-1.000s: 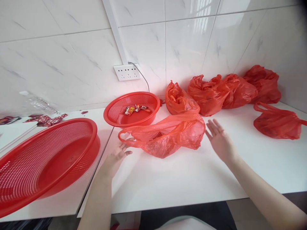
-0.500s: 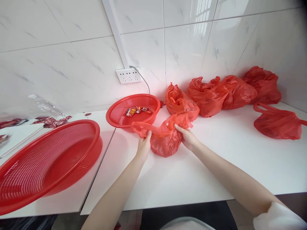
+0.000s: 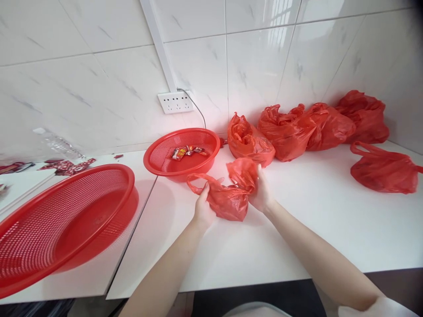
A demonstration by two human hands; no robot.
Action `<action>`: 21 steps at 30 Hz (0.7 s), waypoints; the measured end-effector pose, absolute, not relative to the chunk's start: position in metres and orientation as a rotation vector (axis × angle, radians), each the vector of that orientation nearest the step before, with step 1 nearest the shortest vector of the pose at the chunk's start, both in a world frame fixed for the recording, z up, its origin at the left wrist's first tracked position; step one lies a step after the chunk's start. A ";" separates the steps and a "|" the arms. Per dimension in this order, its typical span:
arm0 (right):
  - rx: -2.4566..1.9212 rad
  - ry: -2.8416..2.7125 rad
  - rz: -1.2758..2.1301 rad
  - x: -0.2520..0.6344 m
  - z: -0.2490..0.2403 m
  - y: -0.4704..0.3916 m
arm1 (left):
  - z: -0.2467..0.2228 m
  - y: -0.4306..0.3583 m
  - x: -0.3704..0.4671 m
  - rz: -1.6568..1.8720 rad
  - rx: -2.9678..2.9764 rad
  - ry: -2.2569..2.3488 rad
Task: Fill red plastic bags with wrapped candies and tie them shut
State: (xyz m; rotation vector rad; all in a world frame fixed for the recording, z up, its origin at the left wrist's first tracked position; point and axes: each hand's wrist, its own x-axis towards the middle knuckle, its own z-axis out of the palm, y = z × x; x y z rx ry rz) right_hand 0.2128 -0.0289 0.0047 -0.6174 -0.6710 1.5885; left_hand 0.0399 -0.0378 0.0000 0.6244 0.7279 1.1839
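Observation:
A red plastic bag sits on the white table between my two hands. My left hand grips its left side, thumb on top, below a handle loop that sticks out to the left. On the other side my right hand is pressed against the bag's bunched upper part, its fingers partly hidden behind the plastic. The bag's contents are mostly hidden; a little dark red shows at its opening. Just behind the bag stands a small red mesh basket with several wrapped snack packets in it.
Several filled red bags line the tiled wall, and another red bag lies at the right. A large red basket stands at the left. Behind it are a clear plastic bottle and red wrappers. A power socket is on the wall.
My right hand has turned more upright against the bag's side, and the bag's top is bunched differently. My left hand has shifted slightly right and lower on the bag.

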 end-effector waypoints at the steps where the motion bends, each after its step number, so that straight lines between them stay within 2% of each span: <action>1: -0.581 -0.775 1.568 0.213 0.007 -0.032 | -0.001 -0.037 0.040 1.190 0.587 0.741; 4: -0.674 -1.124 1.478 0.211 0.005 -0.039 | -0.002 -0.033 0.041 1.185 0.463 0.752; 7: -0.969 -1.181 1.326 0.207 -0.007 -0.036 | -0.002 -0.035 0.043 1.162 0.452 0.742; 13: -1.130 -1.038 0.962 0.204 -0.024 -0.027 | -0.012 -0.053 0.047 1.145 1.221 0.742; 16: -1.104 -1.047 0.966 0.203 -0.023 -0.031 | -0.025 -0.056 0.053 1.124 1.417 0.897; 21: -0.909 -1.109 1.184 0.197 -0.019 -0.043 | -0.037 -0.045 0.060 1.344 1.261 0.975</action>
